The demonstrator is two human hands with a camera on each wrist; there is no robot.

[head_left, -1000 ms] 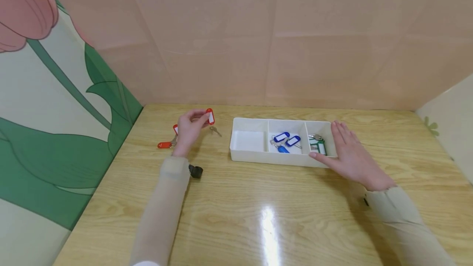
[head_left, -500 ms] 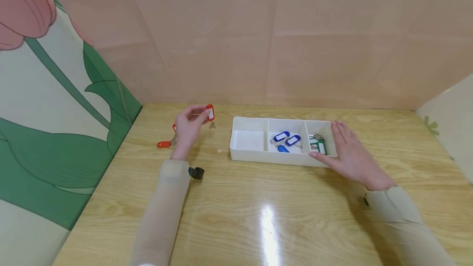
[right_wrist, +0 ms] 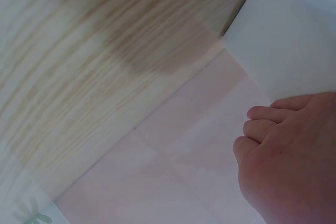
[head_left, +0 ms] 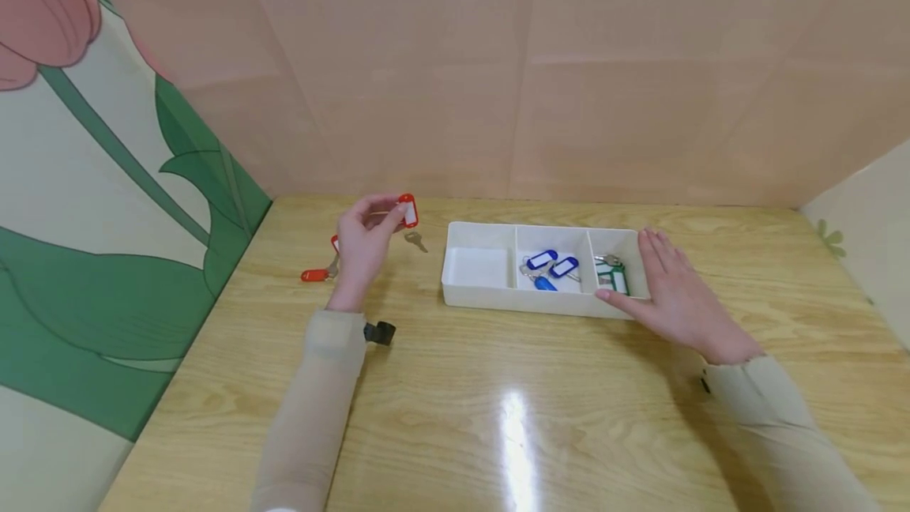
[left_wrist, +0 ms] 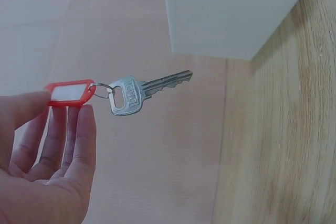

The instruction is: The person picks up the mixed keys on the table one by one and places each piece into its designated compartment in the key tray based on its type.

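Over the table [head_left: 441, 393], left hand [head_left: 364, 242] tight on a red tag [left_wrist: 71, 93], right hand [head_left: 681, 308] straight-fingered against a tray [head_left: 515, 299].

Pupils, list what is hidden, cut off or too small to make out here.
Partly covered red tag: head view, behind the left hand.
Green tags, how many: head view, too small and jumbled.
White box: left wrist view, cut off by the top edge.
Right hand: right wrist view, cut off by the right edge.

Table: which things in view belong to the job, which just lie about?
Likely job:
red-framed key tag
silver metal key
loose red tags
blue key tags
green-framed key tags
white plastic divided box

Likely incidental:
black object
pink flower mural
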